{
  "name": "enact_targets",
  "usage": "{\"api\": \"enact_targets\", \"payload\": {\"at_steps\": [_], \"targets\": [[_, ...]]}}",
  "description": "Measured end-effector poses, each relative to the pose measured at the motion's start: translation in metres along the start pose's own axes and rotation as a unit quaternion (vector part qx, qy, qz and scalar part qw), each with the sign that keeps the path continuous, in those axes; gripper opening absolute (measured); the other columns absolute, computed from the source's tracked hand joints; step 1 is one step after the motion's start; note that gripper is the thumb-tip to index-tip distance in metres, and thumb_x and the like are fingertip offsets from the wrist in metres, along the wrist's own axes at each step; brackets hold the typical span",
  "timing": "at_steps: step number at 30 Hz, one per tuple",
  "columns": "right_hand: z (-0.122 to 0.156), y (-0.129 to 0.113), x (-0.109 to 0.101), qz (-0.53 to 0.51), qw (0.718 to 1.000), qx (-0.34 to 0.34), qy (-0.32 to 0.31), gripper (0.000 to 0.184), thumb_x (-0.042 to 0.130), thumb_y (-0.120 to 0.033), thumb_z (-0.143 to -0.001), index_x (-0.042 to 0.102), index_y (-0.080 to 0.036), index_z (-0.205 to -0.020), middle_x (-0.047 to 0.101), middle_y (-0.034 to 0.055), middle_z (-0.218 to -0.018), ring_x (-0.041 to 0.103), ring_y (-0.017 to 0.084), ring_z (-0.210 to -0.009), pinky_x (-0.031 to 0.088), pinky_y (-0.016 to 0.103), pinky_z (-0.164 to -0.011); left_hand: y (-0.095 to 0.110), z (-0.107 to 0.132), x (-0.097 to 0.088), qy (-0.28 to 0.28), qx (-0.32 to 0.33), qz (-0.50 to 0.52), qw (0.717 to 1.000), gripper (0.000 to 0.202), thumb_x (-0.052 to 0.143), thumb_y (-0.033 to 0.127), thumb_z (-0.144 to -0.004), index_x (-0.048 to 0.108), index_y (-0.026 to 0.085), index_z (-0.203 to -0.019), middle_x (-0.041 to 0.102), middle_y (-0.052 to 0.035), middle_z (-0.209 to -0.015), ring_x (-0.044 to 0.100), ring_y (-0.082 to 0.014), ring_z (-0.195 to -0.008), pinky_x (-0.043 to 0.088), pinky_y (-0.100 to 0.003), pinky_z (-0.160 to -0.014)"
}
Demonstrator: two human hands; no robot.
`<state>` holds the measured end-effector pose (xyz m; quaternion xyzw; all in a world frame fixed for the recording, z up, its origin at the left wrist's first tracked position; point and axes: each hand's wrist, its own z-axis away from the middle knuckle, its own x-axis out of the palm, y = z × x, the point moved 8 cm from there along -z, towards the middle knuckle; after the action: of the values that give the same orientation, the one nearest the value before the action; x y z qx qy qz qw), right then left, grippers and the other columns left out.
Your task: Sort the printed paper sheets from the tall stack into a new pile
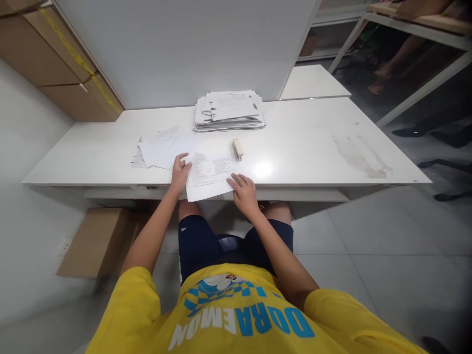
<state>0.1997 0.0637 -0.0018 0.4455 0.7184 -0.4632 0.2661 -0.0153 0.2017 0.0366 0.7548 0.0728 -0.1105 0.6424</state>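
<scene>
Printed paper (210, 179) lies at the front of the white desk, its lower edge sticking out past the desk's edge. My left hand (180, 173) grips the paper's left side, thumb and fingers closed at the margin. At the lower right corner, my right hand (243, 191) pinches the same paper, fingers on top and thumb hidden. Whether it is one sheet or more, I cannot tell. Just beyond the paper's right corner rests a cream stapler (237, 149). Loose sheets (160, 149) lie fanned out behind my left hand.
A thick paper stack (230, 112) stands against the grey partition (184, 49). Cardboard boxes (51, 59) are piled at the desk's left, and another box (92, 241) sits below. A greyish smear (363, 157) marks the white desk (295, 147). Another person's legs (394, 61) show at upper right.
</scene>
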Motion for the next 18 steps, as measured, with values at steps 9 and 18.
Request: {"api": "enact_targets", "payload": {"at_steps": [9, 18], "targets": [[0.001, 0.004, -0.011, -0.012, 1.0, 0.015, 0.003, 0.053, 0.034, -0.01, -0.094, 0.055, -0.023, -0.141, 0.057, 0.0072, -0.145, 0.049, 0.023, -0.136, 0.038, 0.043, -0.11, -0.002, -0.017, -0.006, 0.064, -0.063, 0.129, 0.988, 0.03, 0.075, 0.027, -0.072, 0.062, 0.017, -0.097, 0.07, -0.0054, -0.088, 0.069, -0.0197, -0.083, 0.056, -0.034, -0.081], [0.008, 0.011, -0.032, -0.01, 0.997, 0.034, 0.065, 0.055, 0.03, -0.01, -0.093, 0.055, -0.02, -0.141, 0.066, 0.0114, -0.132, 0.062, 0.024, -0.121, 0.046, 0.042, -0.098, -0.007, -0.044, -0.047, 0.137, -0.057, 0.075, 0.986, 0.034, 0.068, 0.044, -0.085, 0.048, 0.02, -0.071, 0.052, 0.0048, -0.063, 0.056, -0.0111, -0.064, 0.05, -0.027, -0.067]]}}
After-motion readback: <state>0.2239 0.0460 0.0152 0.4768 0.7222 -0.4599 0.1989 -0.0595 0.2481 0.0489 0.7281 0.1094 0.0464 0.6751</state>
